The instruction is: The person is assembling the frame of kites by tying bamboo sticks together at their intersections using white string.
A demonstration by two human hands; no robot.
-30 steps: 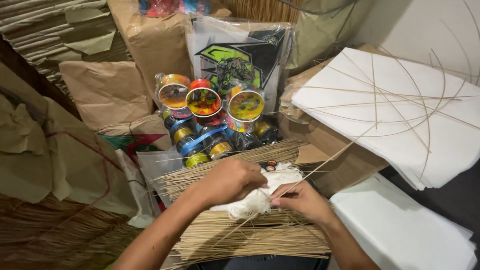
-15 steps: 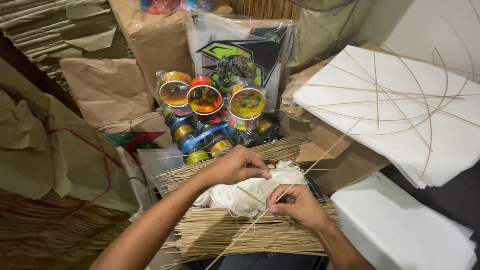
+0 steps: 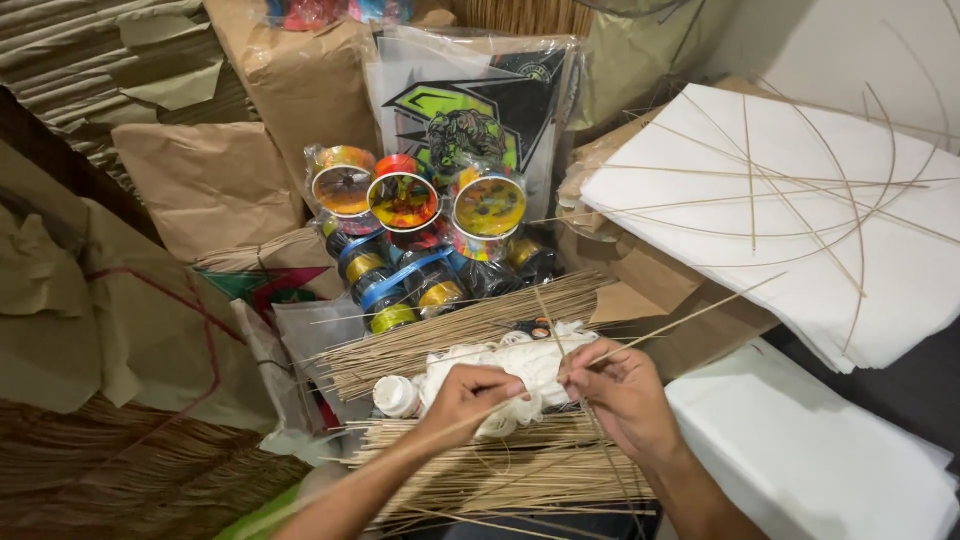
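Long thin pale bamboo stick (image 3: 640, 338) runs diagonally from lower left up to the right, pinched at both hands. Left hand (image 3: 468, 392) curled shut on its lower part, knuckles up, also pressing into crumpled white cloth bundle (image 3: 520, 362) just under & behind it. Right hand (image 3: 622, 390) just beside, fingers narrowed round the same stick w/ its free end sticking out past the fingertips toward upper right. Below both hands: flat bundle of thin bamboo sticks (image 3: 500, 470); 2nd bundle of the same (image 3: 460, 332) lies behind the cloth. Small white bottle cap (image 3: 397, 396) just left of the cloth. Further back, colourful round thread spools (image 3: 405, 200) in a cluster, brown paper sheets (image 3: 205, 180) to the left. Right side: stack of white paper w/ curved sticks on top (image 3: 800, 200)
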